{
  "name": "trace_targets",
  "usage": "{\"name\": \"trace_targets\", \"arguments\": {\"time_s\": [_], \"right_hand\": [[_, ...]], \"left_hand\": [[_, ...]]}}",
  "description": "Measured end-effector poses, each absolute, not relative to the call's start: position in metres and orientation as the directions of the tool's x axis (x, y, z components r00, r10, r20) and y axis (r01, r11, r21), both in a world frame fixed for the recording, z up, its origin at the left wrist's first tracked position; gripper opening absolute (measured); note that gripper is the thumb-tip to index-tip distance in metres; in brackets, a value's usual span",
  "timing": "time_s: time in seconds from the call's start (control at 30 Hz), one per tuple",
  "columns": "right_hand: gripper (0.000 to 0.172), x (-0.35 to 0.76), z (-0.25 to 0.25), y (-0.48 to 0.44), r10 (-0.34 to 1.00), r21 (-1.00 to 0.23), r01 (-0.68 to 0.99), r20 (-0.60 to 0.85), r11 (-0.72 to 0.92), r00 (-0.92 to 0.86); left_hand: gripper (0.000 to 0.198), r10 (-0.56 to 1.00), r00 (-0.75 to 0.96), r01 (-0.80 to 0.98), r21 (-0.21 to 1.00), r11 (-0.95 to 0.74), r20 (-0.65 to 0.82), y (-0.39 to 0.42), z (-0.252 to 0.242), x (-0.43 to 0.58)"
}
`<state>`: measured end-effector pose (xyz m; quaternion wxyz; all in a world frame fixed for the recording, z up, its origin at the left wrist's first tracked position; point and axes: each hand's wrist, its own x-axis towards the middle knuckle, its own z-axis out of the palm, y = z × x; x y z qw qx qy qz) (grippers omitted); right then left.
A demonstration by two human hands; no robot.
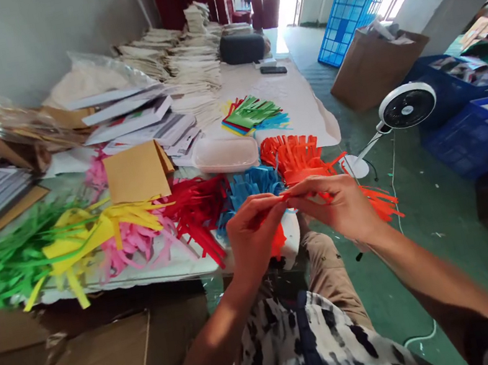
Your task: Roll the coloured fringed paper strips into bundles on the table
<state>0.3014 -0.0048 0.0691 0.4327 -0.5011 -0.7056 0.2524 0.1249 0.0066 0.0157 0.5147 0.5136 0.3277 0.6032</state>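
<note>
In the head view, my left hand (256,227) and my right hand (339,200) meet fingertip to fingertip at the table's near edge. Both are closed in a pinch on a piece of orange fringed paper (382,202). Its cut strips stick out beyond my right hand, and orange strips also show below my left hand. The pinched part is mostly hidden by my fingers. Just behind lie a pile of orange fringed paper (293,155) and a blue fringed bunch (251,186). A dark red fringed bunch (196,206) lies left of them.
Yellow (92,234), pink (134,242) and green (11,255) fringed bunches cover the table's left. A plastic tub (225,153), flat fringed sheets (253,115) and a brown card piece (136,173) lie behind. A fan (408,107) and blue crates (481,137) stand at right.
</note>
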Motion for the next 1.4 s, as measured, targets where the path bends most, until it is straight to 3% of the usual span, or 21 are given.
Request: {"name": "trace_targets", "arguments": {"time_s": [0.13, 0.3, 0.83, 1.07, 1.27, 1.4], "right_hand": [[0.006, 0.311, 0.070, -0.019, 0.929, -0.849, 0.417, 0.369, 0.324, 0.030], [0.009, 0.318, 0.071, -0.030, 0.916, -0.853, 0.399, 0.395, 0.336, 0.073], [0.020, 0.315, 0.064, -0.037, 0.969, -0.925, 0.306, 0.246, 0.224, 0.035], [0.016, 0.309, 0.061, -0.041, 0.942, -0.877, 0.388, 0.330, 0.285, 0.055], [0.020, 0.310, 0.057, -0.042, 0.961, -0.946, 0.221, 0.261, 0.237, 0.089], [0.018, 0.312, 0.055, -0.043, 0.957, -0.936, 0.249, 0.278, 0.249, 0.088]], "left_hand": [[0.007, 0.969, 0.106, -0.269, 0.944, -0.189, 0.224, -0.001, 0.018, 0.131], [0.009, 0.963, 0.175, -0.287, 0.947, -0.147, 0.203, -0.009, 0.020, 0.140], [0.015, 0.961, 0.222, -0.338, 0.938, -0.081, 0.163, -0.013, 0.025, 0.149], [0.016, 0.966, 0.185, -0.318, 0.941, -0.114, 0.179, -0.014, 0.021, 0.151], [0.012, 0.954, 0.182, -0.284, 0.941, -0.183, 0.240, -0.015, 0.022, 0.153], [0.014, 0.944, 0.166, -0.227, 0.942, -0.246, 0.287, -0.016, 0.024, 0.155]]}}
